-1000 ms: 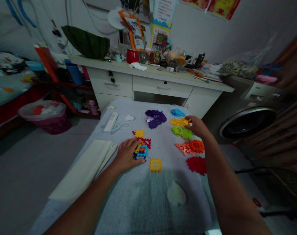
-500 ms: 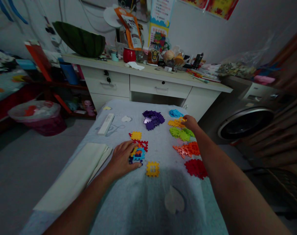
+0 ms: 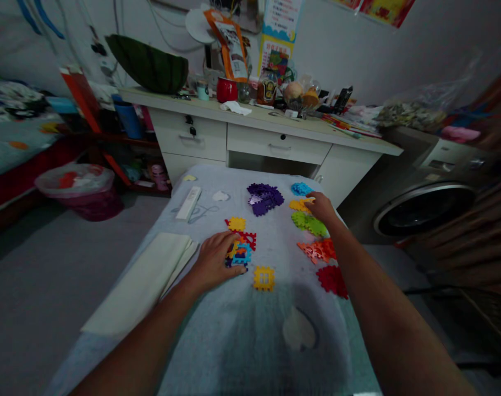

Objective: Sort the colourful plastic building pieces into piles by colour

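My left hand (image 3: 216, 257) rests on the cloth beside a mixed cluster of plastic interlocking blocks (image 3: 242, 253) in red, blue, yellow and dark purple. Its thumb is spread from the fingers, which touch the cluster's left side. A yellow block (image 3: 236, 223) lies just above that cluster, and a yellow window-frame block (image 3: 264, 279) lies flat below right. My right hand (image 3: 321, 208) reaches to the small pile of yellow blocks (image 3: 298, 205), fingertips pinched together at its right edge. Around it are blue blocks (image 3: 302, 188) behind and lime green blocks (image 3: 307, 222) in front.
Purple blocks (image 3: 264, 199) sit at the back middle; orange blocks (image 3: 318, 251) and red blocks (image 3: 332, 281) lie under my right forearm's side. At left are a white power strip (image 3: 188, 204) and a folded cream cloth (image 3: 141, 283). A white desk (image 3: 279, 148) stands behind.
The whole view has shifted slightly, so everything appears a little further right. Both hands stay at the same piles, with no clear movement of the blocks.
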A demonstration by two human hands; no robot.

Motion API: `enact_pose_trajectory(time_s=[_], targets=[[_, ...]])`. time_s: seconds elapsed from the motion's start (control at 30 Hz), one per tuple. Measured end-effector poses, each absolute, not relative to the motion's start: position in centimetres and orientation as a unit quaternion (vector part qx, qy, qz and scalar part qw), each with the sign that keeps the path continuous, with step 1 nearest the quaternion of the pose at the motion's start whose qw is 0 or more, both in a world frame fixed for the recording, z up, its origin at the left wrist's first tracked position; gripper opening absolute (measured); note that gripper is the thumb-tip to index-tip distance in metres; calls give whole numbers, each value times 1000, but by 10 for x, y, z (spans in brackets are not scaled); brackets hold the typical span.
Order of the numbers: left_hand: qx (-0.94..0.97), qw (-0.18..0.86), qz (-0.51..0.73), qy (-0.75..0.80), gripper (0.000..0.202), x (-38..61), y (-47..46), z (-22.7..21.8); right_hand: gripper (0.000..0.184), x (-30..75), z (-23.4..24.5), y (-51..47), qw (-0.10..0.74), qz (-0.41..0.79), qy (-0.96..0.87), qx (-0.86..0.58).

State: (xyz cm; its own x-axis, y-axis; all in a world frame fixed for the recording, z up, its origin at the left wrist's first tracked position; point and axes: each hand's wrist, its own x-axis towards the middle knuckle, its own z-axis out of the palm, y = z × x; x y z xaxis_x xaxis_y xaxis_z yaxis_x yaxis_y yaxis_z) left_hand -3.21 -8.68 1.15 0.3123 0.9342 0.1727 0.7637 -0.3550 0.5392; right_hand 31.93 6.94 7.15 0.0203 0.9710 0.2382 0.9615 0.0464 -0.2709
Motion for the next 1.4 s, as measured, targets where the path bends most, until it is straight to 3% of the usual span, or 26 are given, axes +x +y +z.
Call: enact_pose_trajectory(time_s=[0.1,0.2,0.33,0.47,0.73,1.03,1.13,1.3,1.4], targets=[[780,202,238,543,72,-32,-87,15,28,284,75,34,199,74,-760,-614],[778,212,241,540,69,-34,-87,17,29,248,75,-14,165,155,-828,-513],[779,209,241,540,75,-36,-89,20,52,216,72,-72,80,208,-880,-419],[793,201,222,530,84,-36,-92,21,71,205,66,-100,20,197,-888,-415],[799,193,214,527,92,-36,-92,16,51,209,52,-103,120,278,-838,-454],[783,219,250,526,77,-46,-89,20,49,204,58,-108,59,244,-865,-434],[783,208,249,530,76,-47,-89,19,46,203,57,-109,99,259,-845,-457],[782,197,249,537,66,-46,-89,17,4,207,49,-103,222,207,-793,-528],[785,188,257,532,57,-45,-87,17,8,211,42,-96,274,139,-777,-549]])
